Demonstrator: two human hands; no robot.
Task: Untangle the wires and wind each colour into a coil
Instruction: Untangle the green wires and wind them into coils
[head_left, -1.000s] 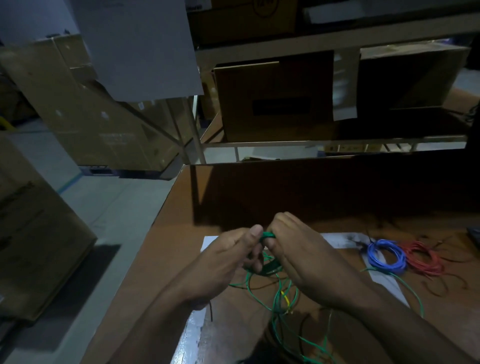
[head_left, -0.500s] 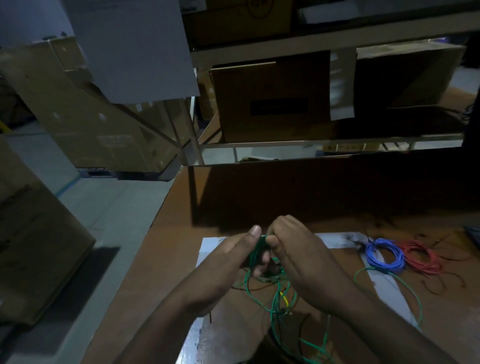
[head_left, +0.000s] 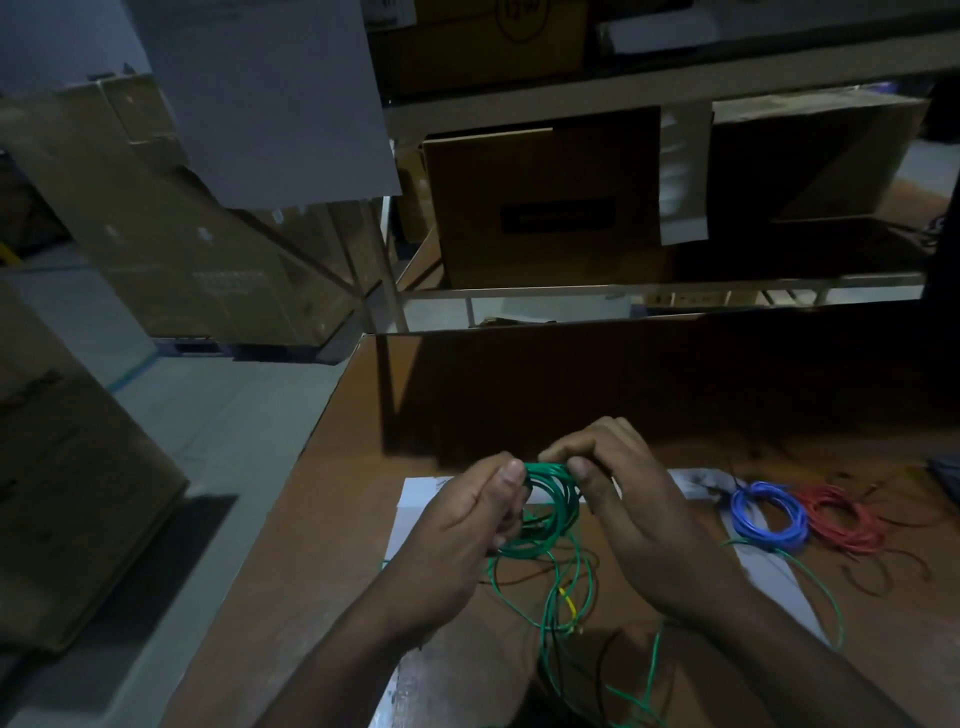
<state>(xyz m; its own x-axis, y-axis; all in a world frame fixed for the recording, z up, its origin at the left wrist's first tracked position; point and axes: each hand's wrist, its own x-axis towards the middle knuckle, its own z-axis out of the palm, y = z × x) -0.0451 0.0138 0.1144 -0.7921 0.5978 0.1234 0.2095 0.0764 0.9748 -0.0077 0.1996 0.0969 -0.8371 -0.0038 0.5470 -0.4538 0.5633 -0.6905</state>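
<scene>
Head view, nearest first: loose green wire (head_left: 558, 639) trails across the table (head_left: 322, 519) toward the viewer, looping around a short yellow piece (head_left: 569, 605) and some thin dark strands. Above that slack, both hands hold the green coil (head_left: 553, 501) off the surface. The left hand (head_left: 462, 525) has thumb and curled fingers closed on the coil's left side; the right hand (head_left: 623, 499) pinches its top right, fingers bent over the strands. The step in hand looks like winding green. To do it well, I would keep the left grip firm so the finished turns stay stacked, and let the right hand feed one turn at a time, drawing slack gently so the yellow piece and dark strands drop away rather than get wound in. A snag there could pull the loops loose. Under the hands lies a white sheet (head_left: 415, 499). Further right, a blue coil (head_left: 769, 512) rests just beside a red coil (head_left: 836, 519), both seemingly done. Beyond stand shelves (head_left: 660, 288) with cardboard boxes (head_left: 540, 208).
</scene>
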